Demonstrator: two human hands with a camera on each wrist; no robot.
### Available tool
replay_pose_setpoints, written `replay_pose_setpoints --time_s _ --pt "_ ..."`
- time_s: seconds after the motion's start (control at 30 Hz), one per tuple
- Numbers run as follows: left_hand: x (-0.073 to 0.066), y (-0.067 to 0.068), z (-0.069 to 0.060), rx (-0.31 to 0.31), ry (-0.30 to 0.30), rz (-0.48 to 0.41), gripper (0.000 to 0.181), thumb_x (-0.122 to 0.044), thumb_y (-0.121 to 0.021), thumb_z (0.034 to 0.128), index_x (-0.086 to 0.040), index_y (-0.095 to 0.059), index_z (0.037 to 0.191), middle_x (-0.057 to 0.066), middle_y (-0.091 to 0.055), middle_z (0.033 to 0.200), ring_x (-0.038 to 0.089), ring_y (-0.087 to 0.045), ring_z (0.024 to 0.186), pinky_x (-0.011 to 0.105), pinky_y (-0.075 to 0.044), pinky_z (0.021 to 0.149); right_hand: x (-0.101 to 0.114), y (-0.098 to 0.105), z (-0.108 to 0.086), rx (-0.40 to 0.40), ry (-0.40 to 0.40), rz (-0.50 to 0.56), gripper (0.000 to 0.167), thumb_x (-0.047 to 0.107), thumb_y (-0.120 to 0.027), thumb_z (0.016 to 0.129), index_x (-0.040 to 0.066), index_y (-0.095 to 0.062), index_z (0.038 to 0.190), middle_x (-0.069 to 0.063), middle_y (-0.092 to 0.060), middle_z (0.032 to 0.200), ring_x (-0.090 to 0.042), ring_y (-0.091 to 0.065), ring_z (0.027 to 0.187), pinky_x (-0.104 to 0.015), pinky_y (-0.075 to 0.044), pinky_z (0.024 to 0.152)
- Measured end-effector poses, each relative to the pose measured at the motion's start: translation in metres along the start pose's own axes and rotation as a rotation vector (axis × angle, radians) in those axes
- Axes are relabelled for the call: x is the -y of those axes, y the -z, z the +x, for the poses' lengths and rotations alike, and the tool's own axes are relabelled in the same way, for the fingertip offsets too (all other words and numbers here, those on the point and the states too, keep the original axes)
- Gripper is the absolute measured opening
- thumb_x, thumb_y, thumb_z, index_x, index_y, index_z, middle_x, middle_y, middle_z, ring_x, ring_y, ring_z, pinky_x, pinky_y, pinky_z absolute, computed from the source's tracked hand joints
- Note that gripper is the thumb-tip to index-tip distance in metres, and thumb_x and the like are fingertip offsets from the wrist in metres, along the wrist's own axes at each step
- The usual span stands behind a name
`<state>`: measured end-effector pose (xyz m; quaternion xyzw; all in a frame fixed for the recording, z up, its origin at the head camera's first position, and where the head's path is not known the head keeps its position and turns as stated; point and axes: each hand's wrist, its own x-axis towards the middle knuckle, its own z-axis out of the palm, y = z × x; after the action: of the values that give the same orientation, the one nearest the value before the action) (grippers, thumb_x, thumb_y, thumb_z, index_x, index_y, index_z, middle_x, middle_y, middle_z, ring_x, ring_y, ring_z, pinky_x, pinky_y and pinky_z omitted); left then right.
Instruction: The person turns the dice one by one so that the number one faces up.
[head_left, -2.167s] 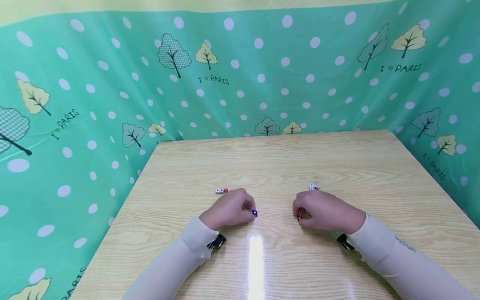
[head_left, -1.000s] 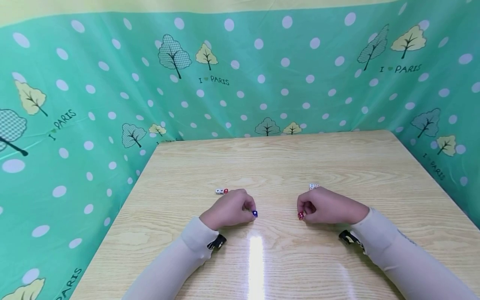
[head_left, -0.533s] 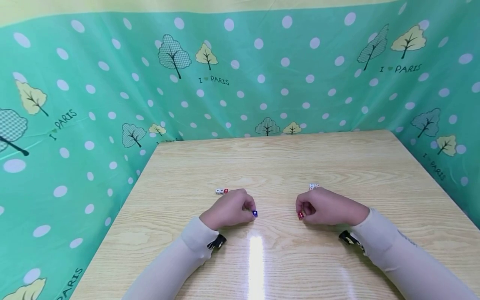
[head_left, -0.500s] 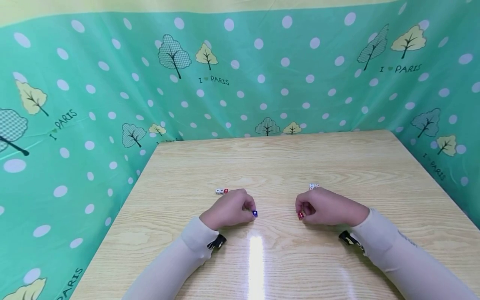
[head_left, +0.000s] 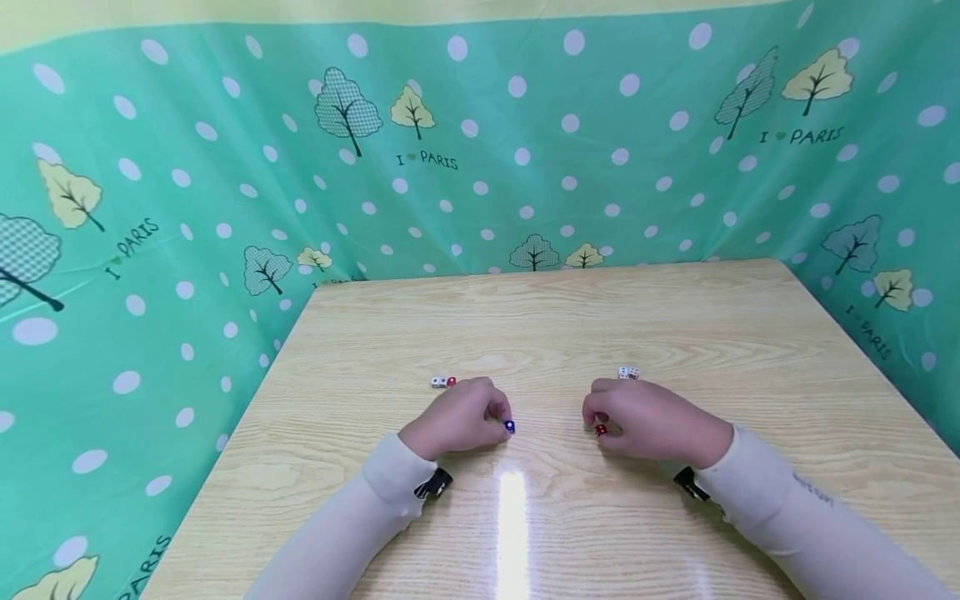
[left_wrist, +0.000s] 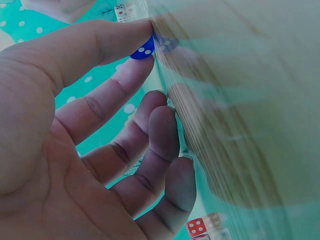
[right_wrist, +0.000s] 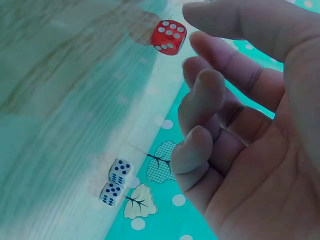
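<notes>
Blue die (left_wrist: 143, 49), wht pips, pinched; red die (right_wrist: 169, 38), wht pips, sitting on tbl (head_left: 570, 517)

1 L hand (head_left: 459, 421): 1 blue die (head_left: 510, 427) @ 3 o'clock, 2 wht dice (head_left: 442, 383) + 1 red die (head_left: 452, 382) @ 11. 1 R hand (head_left: 651, 421): 1 other red die (head_left: 601, 430) @ 9, 2 more wht dice (head_left: 623, 372) @ 11.

Your left hand (head_left: 461, 419): thumb and forefinger pinching | your right hand (head_left: 654, 421): thumb and forefinger parted | your forearms (head_left: 341, 523): angled inward
</notes>
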<state>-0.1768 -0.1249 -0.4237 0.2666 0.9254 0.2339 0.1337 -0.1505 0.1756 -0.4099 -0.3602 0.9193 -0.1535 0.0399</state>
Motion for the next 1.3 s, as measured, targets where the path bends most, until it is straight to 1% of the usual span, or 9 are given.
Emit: replay_pose_setpoints --time_s 0.23,0.43,0.63,0.9,1.13,1.3 --pt "0.0005 -0.0001 0.0007 -0.002 -0.004 0.001 0.005 -0.022 -0.081 0.0863 -0.024 -0.077 0.085 -0.013 -0.064 0.087 0.009 -0.056 0.082 0.027 -0.049 0.073 -0.0003 -0.0023 -0.0004 -0.002 -0.001 -0.018 0.020 0.006 -0.078 0.082 0.024 -0.069 0.084 0.011 -0.056 0.081 -0.002 -0.047 0.069 -0.021 -0.045 0.063" --pt "0.0009 0.0000 0.0008 -0.004 -0.012 0.001 0.005 -0.022 -0.081 0.0865 -0.024 -0.077 0.085 -0.013 -0.064 0.086 0.010 -0.056 0.082 0.027 -0.049 0.074 -0.0030 -0.0048 -0.0003 -0.008 0.014 -0.030 0.022 0.005 -0.078 0.081 0.025 -0.068 0.083 0.012 -0.054 0.078 -0.002 -0.046 0.068 -0.021 -0.044 0.063" --pt "0.0007 0.0000 0.0003 -0.005 -0.012 0.001 0.004 -0.022 -0.081 0.0865 -0.024 -0.077 0.085 -0.013 -0.065 0.087 0.010 -0.057 0.083 0.027 -0.049 0.074 -0.0032 -0.0045 -0.0004 -0.008 0.018 -0.025 0.022 0.005 -0.078 0.082 0.024 -0.068 0.082 0.012 -0.055 0.079 -0.001 -0.046 0.067 -0.021 -0.044 0.062" --pt "0.0004 -0.0007 -0.0002 -0.007 -0.004 0.003 0.004 -0.022 -0.081 0.0860 -0.024 -0.077 0.085 -0.012 -0.065 0.087 0.010 -0.056 0.083 0.027 -0.049 0.074 -0.0026 -0.0006 -0.0011 -0.009 0.007 0.023 0.022 0.008 -0.078 0.084 0.027 -0.067 0.081 0.013 -0.057 0.080 -0.001 -0.046 0.067 -0.021 -0.044 0.062" --pt "0.0007 -0.0009 -0.0002 -0.006 -0.002 0.004 0.005 -0.024 -0.082 0.0861 -0.024 -0.077 0.085 -0.011 -0.066 0.088 0.009 -0.056 0.083 0.027 -0.049 0.074 -0.0029 0.0027 -0.0009 -0.007 0.015 0.067 0.022 0.009 -0.077 0.086 0.028 -0.067 0.081 0.018 -0.059 0.080 0.000 -0.046 0.064 -0.021 -0.045 0.061" --pt "0.0002 -0.0005 0.0000 -0.004 -0.001 0.001 0.004 -0.023 -0.081 0.0864 -0.024 -0.077 0.085 -0.013 -0.066 0.086 0.009 -0.056 0.083 0.027 -0.049 0.075 -0.0032 0.0042 -0.0010 0.010 0.014 0.118 0.021 0.010 -0.078 0.087 0.028 -0.068 0.081 0.020 -0.061 0.077 0.001 -0.045 0.059 -0.021 -0.045 0.061"
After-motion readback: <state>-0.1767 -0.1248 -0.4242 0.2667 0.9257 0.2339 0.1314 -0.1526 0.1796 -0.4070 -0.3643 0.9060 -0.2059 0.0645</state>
